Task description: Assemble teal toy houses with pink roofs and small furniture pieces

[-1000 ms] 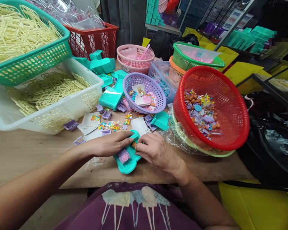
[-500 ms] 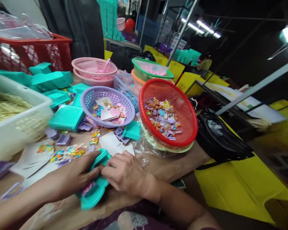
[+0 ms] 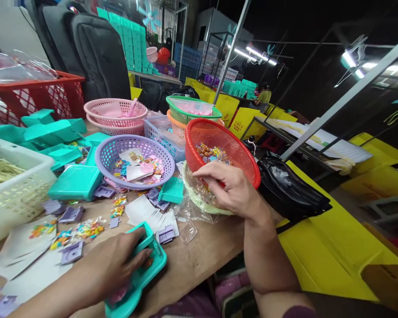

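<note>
Bright, sharp tabletop; dark background, glaring ceiling tubes [image 3: 258, 54], edge distortion.

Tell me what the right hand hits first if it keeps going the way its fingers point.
Probably the small pieces in the red basket. The right hand sits at the basket's near rim, fingers pointing in over it toward the pile. Depth is unclear, so it could brush the rim first.

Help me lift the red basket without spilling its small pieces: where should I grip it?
Grip the red basket by its thick near rim, from the person's side beside the right hand; it tilts toward them, and other baskets crowd behind.
</note>
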Motion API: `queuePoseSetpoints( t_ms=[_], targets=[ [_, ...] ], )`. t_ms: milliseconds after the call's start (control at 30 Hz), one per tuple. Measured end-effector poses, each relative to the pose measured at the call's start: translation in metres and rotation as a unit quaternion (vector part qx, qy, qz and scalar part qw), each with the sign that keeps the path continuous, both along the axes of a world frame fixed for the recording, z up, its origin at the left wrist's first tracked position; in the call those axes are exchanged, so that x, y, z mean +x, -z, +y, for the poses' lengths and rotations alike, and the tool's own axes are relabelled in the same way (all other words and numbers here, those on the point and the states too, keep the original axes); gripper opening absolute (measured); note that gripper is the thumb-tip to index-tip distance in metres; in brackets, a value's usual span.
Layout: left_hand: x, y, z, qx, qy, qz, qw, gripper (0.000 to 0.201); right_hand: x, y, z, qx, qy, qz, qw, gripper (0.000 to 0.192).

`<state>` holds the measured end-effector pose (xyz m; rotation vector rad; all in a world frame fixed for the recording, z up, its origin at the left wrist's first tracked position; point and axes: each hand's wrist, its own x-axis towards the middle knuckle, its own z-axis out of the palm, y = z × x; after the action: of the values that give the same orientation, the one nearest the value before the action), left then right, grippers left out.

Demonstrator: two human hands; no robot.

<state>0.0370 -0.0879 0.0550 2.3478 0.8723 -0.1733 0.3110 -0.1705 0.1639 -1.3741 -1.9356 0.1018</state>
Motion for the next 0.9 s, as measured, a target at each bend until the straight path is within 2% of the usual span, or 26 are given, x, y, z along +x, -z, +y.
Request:
queuePoseSetpoints(
  t_ms=[100,133,200,300,367,433,500,567,600,667,733,800,867,900],
  targets=[
    [0.007,-0.012,-0.005,0.014,0.001,0.019,1.000,0.041,0.021,0.004,0.003,0.043,0.094,0.022,0.994,0.025],
    [0.010,-0.020,-0.005,0.015,0.008,0.021,1.000,0.042,0.029,0.011,0.005,0.035,0.133,0.000,0.990,0.027],
    [0.019,-0.040,-0.007,0.007,0.028,0.032,0.999,0.044,0.048,0.029,0.013,-0.038,0.190,-0.097,0.976,0.038],
    [0.044,-0.076,-0.009,-0.007,0.066,0.050,0.997,0.045,0.070,0.053,0.024,-0.175,0.198,-0.219,0.939,0.055],
    [0.066,-0.096,-0.010,0.007,0.090,0.046,0.995,0.041,0.076,0.061,0.027,-0.203,0.185,-0.239,0.932,0.058],
    [0.089,-0.107,-0.011,0.014,0.114,0.037,0.993,0.035,0.077,0.061,0.026,-0.204,0.176,-0.241,0.932,0.049],
    [0.107,-0.109,-0.011,0.002,0.135,0.032,0.990,0.032,0.076,0.057,0.024,-0.206,0.178,-0.243,0.931,0.032],
    [0.117,-0.104,-0.010,-0.012,0.147,0.035,0.989,0.032,0.076,0.052,0.021,-0.208,0.190,-0.239,0.929,0.010],
    [0.119,-0.101,-0.008,-0.016,0.148,0.039,0.988,0.033,0.077,0.049,0.020,-0.205,0.196,-0.234,0.930,0.007],
    [0.118,-0.093,-0.005,-0.025,0.148,0.051,0.987,0.034,0.078,0.045,0.016,-0.166,0.211,-0.199,0.942,0.015],
    [0.108,-0.085,0.001,-0.042,0.140,0.050,0.988,0.036,0.073,0.040,0.008,-0.102,0.217,-0.111,0.964,0.017],
    [0.092,-0.079,0.008,-0.073,0.126,0.029,0.989,0.040,0.056,0.036,-0.005,-0.066,0.188,0.028,0.980,0.016],
    [0.068,-0.072,0.014,-0.112,0.096,0.017,0.989,0.044,0.030,0.034,-0.020,-0.097,0.105,0.170,0.975,0.016],
    [0.055,-0.069,0.016,-0.128,0.075,0.017,0.989,0.045,0.014,0.035,-0.027,-0.129,0.050,0.228,0.964,0.021]
  ],
)
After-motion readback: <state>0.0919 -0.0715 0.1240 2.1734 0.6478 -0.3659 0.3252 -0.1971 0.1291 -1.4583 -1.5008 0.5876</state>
